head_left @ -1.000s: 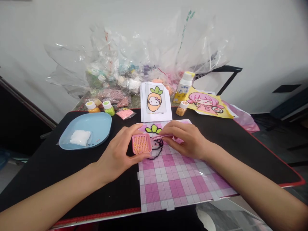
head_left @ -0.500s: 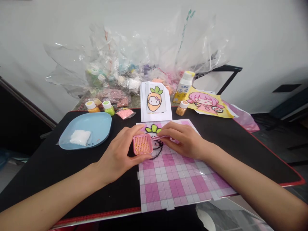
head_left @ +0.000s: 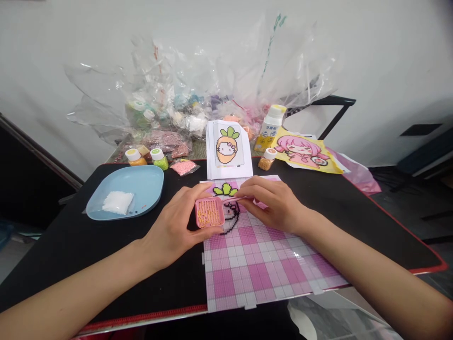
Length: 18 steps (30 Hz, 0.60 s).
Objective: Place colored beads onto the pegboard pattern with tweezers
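My left hand grips a small square pink bead tray between thumb and fingers. Yellow-orange beads lie in the tray's grooves. Pinched in my right hand are thin pink tweezers, pointing left with their tips at the tray's upper right edge; whether a bead is in them is too small to tell. Both hands are over a pink-and-white checked pegboard. Green leaf shapes edged in black and a curved black bead outline stand on the board, partly hidden by the hands and tray.
Behind the board stands a printed carrot-cat pattern. A blue plate with a white bead packet lies left. Around the back are bead jars, a pink bead packet, a yellow-capped bottle and clear bags.
My right hand and the tweezers have shifted slightly, with the tweezers now raised a little at the tray's edge. The tray and my left hand stay in place.
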{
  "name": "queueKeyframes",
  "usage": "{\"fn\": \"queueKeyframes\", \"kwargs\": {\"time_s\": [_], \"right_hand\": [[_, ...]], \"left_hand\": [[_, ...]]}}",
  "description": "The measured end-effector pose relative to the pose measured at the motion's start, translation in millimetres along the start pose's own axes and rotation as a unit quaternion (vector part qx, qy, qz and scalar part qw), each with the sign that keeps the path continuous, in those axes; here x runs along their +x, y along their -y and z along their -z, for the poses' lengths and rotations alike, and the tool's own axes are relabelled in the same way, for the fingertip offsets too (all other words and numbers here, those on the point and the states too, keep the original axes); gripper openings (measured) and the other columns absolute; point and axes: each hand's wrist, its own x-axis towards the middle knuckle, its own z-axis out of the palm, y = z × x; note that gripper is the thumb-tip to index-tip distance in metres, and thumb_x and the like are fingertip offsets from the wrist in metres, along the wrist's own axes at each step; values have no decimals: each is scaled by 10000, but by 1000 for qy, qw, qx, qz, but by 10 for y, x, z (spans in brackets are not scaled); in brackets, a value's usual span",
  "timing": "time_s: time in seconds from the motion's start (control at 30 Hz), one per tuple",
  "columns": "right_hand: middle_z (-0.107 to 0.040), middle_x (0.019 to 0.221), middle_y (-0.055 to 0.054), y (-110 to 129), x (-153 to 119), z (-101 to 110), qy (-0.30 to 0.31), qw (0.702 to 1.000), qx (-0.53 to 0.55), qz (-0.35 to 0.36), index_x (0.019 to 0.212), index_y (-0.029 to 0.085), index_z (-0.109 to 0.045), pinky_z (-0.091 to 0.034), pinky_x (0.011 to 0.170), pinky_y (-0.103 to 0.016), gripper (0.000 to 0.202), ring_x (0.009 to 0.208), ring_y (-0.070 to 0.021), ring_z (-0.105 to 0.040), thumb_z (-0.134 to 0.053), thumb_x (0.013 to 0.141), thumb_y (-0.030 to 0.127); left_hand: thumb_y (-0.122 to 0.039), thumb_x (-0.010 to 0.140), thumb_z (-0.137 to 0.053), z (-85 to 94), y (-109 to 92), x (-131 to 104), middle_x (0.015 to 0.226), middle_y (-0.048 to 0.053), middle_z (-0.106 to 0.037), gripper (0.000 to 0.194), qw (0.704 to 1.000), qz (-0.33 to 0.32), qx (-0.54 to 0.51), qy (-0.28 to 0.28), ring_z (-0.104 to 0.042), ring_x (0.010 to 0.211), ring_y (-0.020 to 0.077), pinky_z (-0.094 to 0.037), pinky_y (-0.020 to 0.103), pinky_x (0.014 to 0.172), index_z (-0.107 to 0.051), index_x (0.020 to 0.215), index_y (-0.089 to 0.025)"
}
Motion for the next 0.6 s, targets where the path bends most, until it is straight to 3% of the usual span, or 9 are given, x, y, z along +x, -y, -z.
{"fn": "queueKeyframes", "kwargs": {"time_s": [0.23, 0.4, 0.6], "right_hand": [[-669, 780, -28, -106, -38, 126, -28, 997, -54, -42, 883, 172, -608, -427, 501, -225, 82, 624, -109, -587, -570, 925, 230], [-656, 716, -21, -169, -67, 179, 27, 993, -86, -76, 807, 170, -611, -393, 493, -233, 200, 562, -105, -552, -572, 927, 325], [-676, 763, -36, -166, -71, 162, 71, 990, -80, -91, 816, 167, -619, -394, 522, -238, 203, 590, -112, -572, -568, 926, 330]], "left_hand": [[-447, 798, -733, 48, 48, 0, 1103, 60, -670, 735, 999, 35, 10, -10, -665, 973, 239, -550, 410, 870, -340, 1399, -289], [-413, 795, -746, 61, 55, -4, 1102, 55, -674, 729, 999, 43, 14, -10, -664, 971, 234, -540, 407, 887, -347, 1391, -279], [-419, 802, -738, 58, 55, -14, 1106, 58, -673, 730, 999, 37, 16, -12, -663, 963, 236, -543, 405, 872, -339, 1399, -286]]}}
